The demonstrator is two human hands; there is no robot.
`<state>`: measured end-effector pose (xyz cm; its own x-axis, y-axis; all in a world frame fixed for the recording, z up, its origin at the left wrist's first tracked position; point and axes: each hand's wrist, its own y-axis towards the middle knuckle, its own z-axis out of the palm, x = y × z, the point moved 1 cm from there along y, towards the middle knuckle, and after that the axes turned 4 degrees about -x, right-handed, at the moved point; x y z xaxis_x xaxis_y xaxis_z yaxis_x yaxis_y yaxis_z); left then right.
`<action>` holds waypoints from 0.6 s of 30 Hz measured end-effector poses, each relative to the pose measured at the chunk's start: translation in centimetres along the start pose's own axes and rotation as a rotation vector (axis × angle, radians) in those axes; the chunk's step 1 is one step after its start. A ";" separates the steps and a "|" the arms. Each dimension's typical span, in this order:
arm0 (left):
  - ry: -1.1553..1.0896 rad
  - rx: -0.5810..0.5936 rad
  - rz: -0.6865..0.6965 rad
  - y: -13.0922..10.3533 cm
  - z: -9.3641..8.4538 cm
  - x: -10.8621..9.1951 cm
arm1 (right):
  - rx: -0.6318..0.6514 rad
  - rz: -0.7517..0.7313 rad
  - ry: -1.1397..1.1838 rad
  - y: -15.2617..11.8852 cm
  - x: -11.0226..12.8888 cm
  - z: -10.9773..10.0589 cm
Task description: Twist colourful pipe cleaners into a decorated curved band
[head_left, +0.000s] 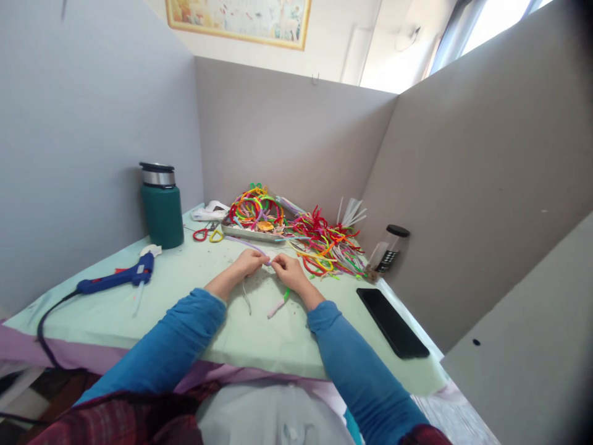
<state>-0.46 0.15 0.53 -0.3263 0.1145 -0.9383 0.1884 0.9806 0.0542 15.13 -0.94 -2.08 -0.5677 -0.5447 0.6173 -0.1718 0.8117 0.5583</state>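
Over the middle of the table, my left hand (249, 262) and my right hand (288, 270) almost meet, fingers pinched on a lilac pipe cleaner (250, 245). One end of it sticks out up and to the left, past my left hand. A thin pale strand (247, 300) hangs or lies below my left hand; I cannot tell whether it is held. Below my right hand is a short green and pale pink piece (278, 305) on the tablecloth. The exact spot where my fingertips grip is partly hidden.
A blue glue gun (118, 276) with its cord lies left, before a green bottle (162, 210). Red and yellow-handled scissors (215, 236) rest near a metal tray (252, 233) of pipe cleaners. More pipe cleaners (324, 241) are heaped beside it. A black phone (393, 322) and clear jar (388, 250) stand right.
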 end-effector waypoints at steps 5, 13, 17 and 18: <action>0.113 -0.066 0.067 0.6 0.0 0.8 | -0.025 0.002 -0.025 0.1 -0.4 0.0; 0.225 -0.126 0.099 0.6 -0.2 0.5 | -0.040 0.007 -0.044 0.2 -0.7 0.1; 0.126 -0.130 0.082 0.5 -0.2 0.2 | -0.046 0.009 -0.050 0.3 -0.7 0.0; 0.101 -0.133 0.077 0.5 -0.2 0.2 | -0.049 0.011 -0.051 0.3 -0.7 0.0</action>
<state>-0.59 0.73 0.44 -0.4081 0.1985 -0.8911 0.0943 0.9800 0.1751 15.47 -0.34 -2.40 -0.6098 -0.5236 0.5950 -0.1268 0.8055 0.5789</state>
